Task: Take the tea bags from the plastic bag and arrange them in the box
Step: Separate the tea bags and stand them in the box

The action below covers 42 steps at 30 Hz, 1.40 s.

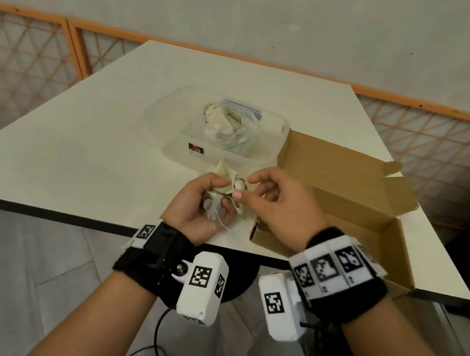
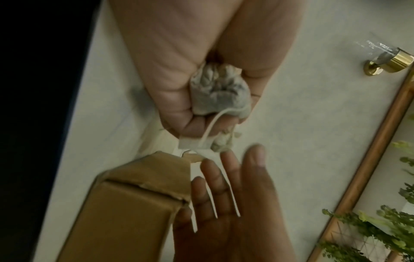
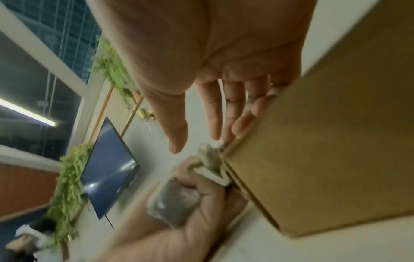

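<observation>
My left hand [image 1: 208,201] grips a crumpled bunch of tea bags [image 1: 228,183] with strings just above the table's near edge, fingers curled round them [image 2: 220,90]. My right hand [image 1: 268,192] hovers beside the bunch with fingers straight and spread [image 2: 235,177]; its thumb and index tips are at the bunch's paper tags, and no clear pinch shows. The open brown cardboard box [image 1: 347,201] lies just right of both hands, its near corner next to them [image 2: 125,203]. Behind the hands, the clear plastic bag [image 1: 229,127] with more tea bags sits in a transparent tub.
The transparent tub [image 1: 171,143] stands mid-table, touching the box's upright lid [image 1: 330,168]. The white table [image 1: 77,153] has a dark front edge close to my wrists. An orange lattice fence [image 1: 31,59] runs behind the table. Cables hang below my wrists.
</observation>
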### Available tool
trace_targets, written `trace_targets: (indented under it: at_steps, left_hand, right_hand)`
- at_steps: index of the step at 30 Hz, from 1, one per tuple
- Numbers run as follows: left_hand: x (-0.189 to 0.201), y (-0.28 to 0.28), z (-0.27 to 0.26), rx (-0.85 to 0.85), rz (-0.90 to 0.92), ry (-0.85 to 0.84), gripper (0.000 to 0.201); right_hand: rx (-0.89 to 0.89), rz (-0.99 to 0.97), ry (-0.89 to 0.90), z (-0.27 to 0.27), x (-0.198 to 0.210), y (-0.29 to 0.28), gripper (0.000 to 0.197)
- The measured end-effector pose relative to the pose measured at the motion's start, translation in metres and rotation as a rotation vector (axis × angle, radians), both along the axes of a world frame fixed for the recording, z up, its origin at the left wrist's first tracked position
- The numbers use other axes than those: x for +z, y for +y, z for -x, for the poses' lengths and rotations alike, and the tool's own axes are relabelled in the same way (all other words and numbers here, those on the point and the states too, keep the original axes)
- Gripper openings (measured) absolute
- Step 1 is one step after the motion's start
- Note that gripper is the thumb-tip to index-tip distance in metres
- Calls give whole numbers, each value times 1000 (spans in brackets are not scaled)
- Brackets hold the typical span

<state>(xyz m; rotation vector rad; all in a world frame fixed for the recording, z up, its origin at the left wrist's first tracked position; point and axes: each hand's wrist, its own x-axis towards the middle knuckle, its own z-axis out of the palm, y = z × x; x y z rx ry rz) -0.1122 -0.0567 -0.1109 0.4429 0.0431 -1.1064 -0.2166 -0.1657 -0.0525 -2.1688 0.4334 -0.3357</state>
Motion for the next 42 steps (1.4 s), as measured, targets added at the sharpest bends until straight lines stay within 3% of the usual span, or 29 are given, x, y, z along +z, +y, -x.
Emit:
trace_targets:
  at_steps: [4, 7, 10, 14, 16, 20, 25, 28, 33, 37, 42]
  left_hand:
    - [0, 2, -1, -41, -1, 17, 45]
    - [1, 1, 1, -19, -8, 26, 21]
    - [1, -1, 0, -9, -10, 13, 21]
    - [1, -3, -1, -10, -5, 42, 19]
    - [-1, -3, -1, -12, 8, 17, 18]
    - [-2, -3, 0, -42, 67, -144, 45]
    - [-5, -8, 2, 22, -67, -242, 6]
    - [-4, -9, 1, 8, -90, -224, 8]
    - [-3, -17, 2, 43, -126, -229, 10]
    - [-6, -28, -1, 80, -171, -226, 8]
    - [-4, -39, -5, 68, -184, -141, 13]
  right_hand:
    - [-45, 15, -29, -12, -11, -2, 15]
    - [-75, -206, -96, -13, -14, -11, 5]
    - [-137, -444, -210, -12, -12, -18, 8]
    - [-152, -562, -266, -13, -12, -23, 9]
    - [-138, -550, -248, -14, -13, -23, 9]
    - [-151, -502, -222, -17, -13, -20, 10]
    - [-139, -438, -169, -19, -14, -17, 13]
    - [-62, -412, -114, -16, -8, -17, 10]
    - [-22, -176, -164, -9, -11, -14, 31]
    - [79, -336, -188, -6, -13, -5, 38]
    - [173, -361, -150, -7, -13, -2, 55]
